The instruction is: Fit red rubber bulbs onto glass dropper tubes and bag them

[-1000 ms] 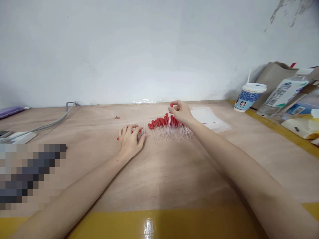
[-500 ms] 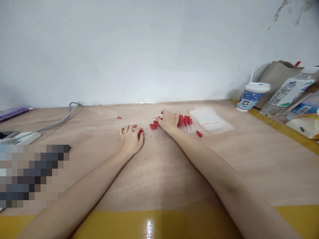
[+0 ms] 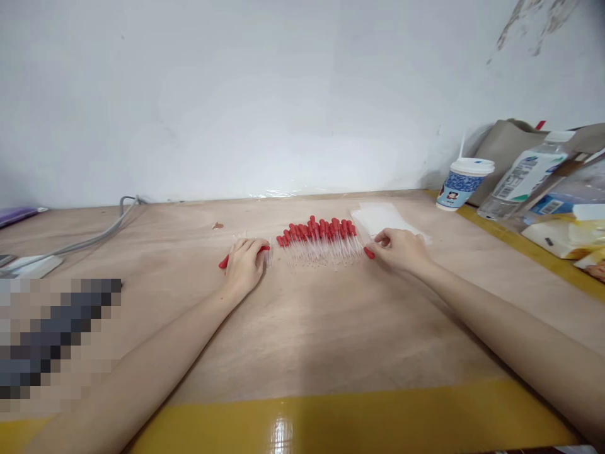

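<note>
A row of glass droppers [image 3: 326,249] with red rubber bulbs lies fanned across the middle of the table, bulbs toward the wall. Left of them, my left hand [image 3: 243,268] rests with curled fingers over several clear glass tubes [image 3: 269,255]. A red rubber bulb [image 3: 263,248] shows by its thumb and forefinger, and more red [image 3: 224,261] sticks out on its far left side. At the row's right end, my right hand [image 3: 401,250] has its thumb and fingers closed at a single red bulb [image 3: 369,253]. Whether a tube is attached there is unclear.
White plastic bags [image 3: 382,217] lie flat behind my right hand. A paper cup [image 3: 463,183] with a straw, a plastic bottle [image 3: 524,180] and food packets [image 3: 551,236] stand at the right. A grey cable [image 3: 94,241] runs along the left.
My right hand has moved right, off the row of droppers, to the lone red bulb. My left hand stays over the glass tubes. The view has shifted slightly right.
</note>
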A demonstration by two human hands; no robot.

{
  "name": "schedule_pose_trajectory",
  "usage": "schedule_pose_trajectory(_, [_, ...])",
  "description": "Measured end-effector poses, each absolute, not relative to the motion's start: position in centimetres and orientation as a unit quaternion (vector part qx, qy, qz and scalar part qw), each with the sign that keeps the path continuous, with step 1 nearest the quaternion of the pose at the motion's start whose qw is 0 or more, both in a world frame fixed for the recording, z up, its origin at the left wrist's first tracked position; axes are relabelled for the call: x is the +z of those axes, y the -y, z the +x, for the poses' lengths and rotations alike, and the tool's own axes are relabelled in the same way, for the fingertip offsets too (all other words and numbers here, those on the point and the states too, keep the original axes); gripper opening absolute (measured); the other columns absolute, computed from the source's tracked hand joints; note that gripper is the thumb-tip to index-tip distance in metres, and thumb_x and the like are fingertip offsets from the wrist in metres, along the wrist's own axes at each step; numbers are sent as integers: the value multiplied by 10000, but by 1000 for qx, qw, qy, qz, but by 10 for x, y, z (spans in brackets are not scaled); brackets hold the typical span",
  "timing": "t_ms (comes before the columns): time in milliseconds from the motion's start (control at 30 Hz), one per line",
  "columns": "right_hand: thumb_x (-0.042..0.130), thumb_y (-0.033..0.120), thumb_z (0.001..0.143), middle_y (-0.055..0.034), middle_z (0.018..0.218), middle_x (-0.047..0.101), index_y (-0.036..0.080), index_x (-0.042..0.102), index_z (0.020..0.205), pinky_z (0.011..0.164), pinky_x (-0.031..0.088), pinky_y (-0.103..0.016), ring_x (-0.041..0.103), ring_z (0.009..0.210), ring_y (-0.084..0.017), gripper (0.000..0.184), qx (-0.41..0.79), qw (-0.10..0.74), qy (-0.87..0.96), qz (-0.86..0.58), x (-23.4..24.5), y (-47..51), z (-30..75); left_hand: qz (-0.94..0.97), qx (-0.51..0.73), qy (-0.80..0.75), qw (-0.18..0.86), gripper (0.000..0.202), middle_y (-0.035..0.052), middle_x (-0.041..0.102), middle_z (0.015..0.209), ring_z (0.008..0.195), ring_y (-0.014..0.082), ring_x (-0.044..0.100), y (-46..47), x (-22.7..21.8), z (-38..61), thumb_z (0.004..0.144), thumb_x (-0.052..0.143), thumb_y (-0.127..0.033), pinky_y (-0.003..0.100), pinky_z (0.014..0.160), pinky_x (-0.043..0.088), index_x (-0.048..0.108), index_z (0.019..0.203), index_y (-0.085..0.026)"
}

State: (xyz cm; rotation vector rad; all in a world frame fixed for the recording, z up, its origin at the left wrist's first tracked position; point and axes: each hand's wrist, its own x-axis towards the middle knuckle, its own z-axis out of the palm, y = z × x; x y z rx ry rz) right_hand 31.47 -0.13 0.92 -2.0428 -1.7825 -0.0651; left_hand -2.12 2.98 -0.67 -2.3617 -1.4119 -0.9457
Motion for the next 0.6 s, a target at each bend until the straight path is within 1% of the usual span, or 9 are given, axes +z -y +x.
schedule_pose_trajectory(133, [537, 479, 716, -41, 783, 666, 202, 611, 756, 592, 308, -292, 579, 763, -224, 289, 13, 204, 643, -738, 7, 8, 320, -812, -357, 456, 69, 187, 65, 638, 940, 866, 199, 572, -33, -9, -23, 837, 414, -158, 302, 752, 432, 569, 940, -173])
schedule_pose_trajectory(233, [538, 486, 723, -29, 753, 666, 209, 615, 738, 580, 315, -283, 586, 728, -208, 288, 33, 207, 649, -732, 7, 10, 316, -809, -356, 463, 73, 220, 55, 630, 960, 859, 188, 588, -32, -10, -23, 833, 408, -152, 287, 736, 451, 545, 1003, -182])
schedule_pose_trajectory(333, [551, 493, 719, -21, 739, 668, 215, 625, 735, 596, 328, -287, 590, 719, -205, 288, 42, 208, 655, -725, 4, 11, 310, -813, -363, 447, 89, 254, 67, 594, 1043, 929, 187, 581, -31, -12, -22, 831, 397, -143, 284, 762, 461, 539, 1036, -186])
schedule_pose_trajectory(400, [557, 475, 723, -24, 736, 669, 210, 627, 739, 607, 336, -295, 592, 715, -206, 274, 34, 210, 652, -728, 2, 12, 307, -812, -371, 440, 99, 222, 76, 565, 1093, 979, 193, 568, -32, -12, -22, 828, 428, -171, 288, 788, 464, 560, 1005, -188])
schedule_pose_trajectory(467, [552, 448, 737, -29, 734, 670, 205, 627, 734, 616, 344, -304, 594, 711, -208, 254, 31, 211, 643, -735, 0, 11, 305, -805, -390, 435, 107, 159, 79, 560, 1084, 974, 194, 569, -33, -12, -22, 822, 476, -213, 292, 797, 469, 582, 936, -183])
schedule_pose_trajectory(533, [550, 429, 741, -33, 740, 670, 201, 630, 748, 623, 354, -311, 595, 719, -215, 241, 38, 214, 632, -744, -1, 10, 306, -796, -417, 425, 112, 112, 72, 578, 1014, 929, 182, 581, -33, -11, -22, 823, 500, -233, 288, 790, 477, 586, 869, -177])
schedule_pose_trajectory(600, [555, 415, 737, -41, 750, 668, 192, 640, 817, 631, 368, -319, 594, 740, -226, 252, 44, 227, 620, -749, -2, 9, 308, -790, -446, 404, 116, 90, 56, 591, 922, 869, 163, 587, -31, -9, -21, 831, 501, -221, 277, 770, 486, 578, 834, -175])
